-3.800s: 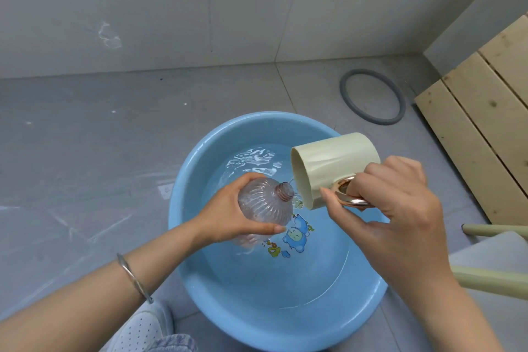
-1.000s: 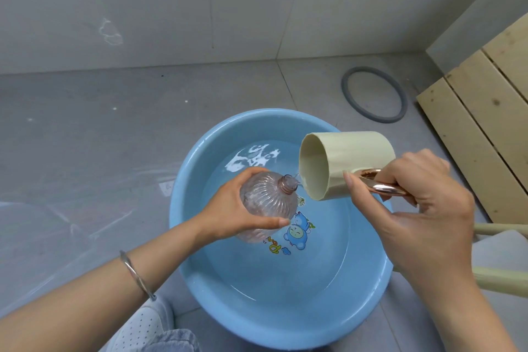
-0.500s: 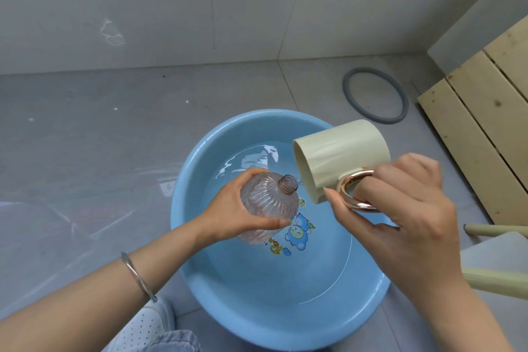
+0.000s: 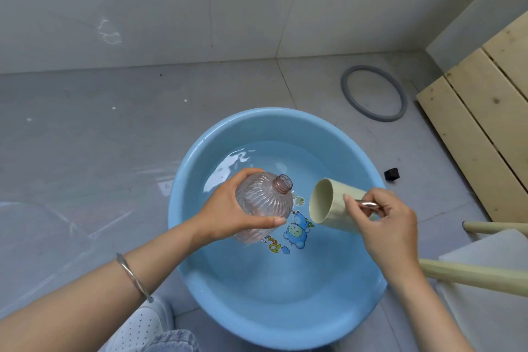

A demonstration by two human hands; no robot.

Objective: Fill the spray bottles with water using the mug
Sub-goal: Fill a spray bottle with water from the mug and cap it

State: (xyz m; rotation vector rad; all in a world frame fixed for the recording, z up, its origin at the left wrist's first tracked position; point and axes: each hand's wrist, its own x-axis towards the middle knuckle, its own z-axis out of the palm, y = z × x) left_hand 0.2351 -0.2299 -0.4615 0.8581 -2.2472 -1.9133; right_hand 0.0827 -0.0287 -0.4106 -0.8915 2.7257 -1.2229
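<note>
Left hand (image 4: 228, 213) is wrapped round the belly of a clear ribbed spray bottle (image 4: 264, 203), held over the blue basin (image 4: 285, 320), just left of the basin's middle. The bottle's long axis leans up and toward the far-right rim, and its open threaded neck (image 4: 283, 183) has no sprayer on it.

Right hand (image 4: 383, 223) pinches the copper-coloured handle of a cream mug (image 4: 331, 204), which is tipped on its side with its mouth facing left at the bottle. The mug sits just right of the neck and a bit lower, not touching it, so the right hand is the one near the water. The mug looks empty, prob. due for a dip before it comes back up to the neck.

Count: 1 bottle, 1 mug, 1 basin w/ shallow water (image 4: 257, 271) and a cartoon print on the bottom. On the floor past the basin's far-right rim are 1 grey rubber ring (image 4: 347, 97) and 1 small black cap-like piece (image 4: 391, 173); can't tell if it's the sprayer top.
</note>
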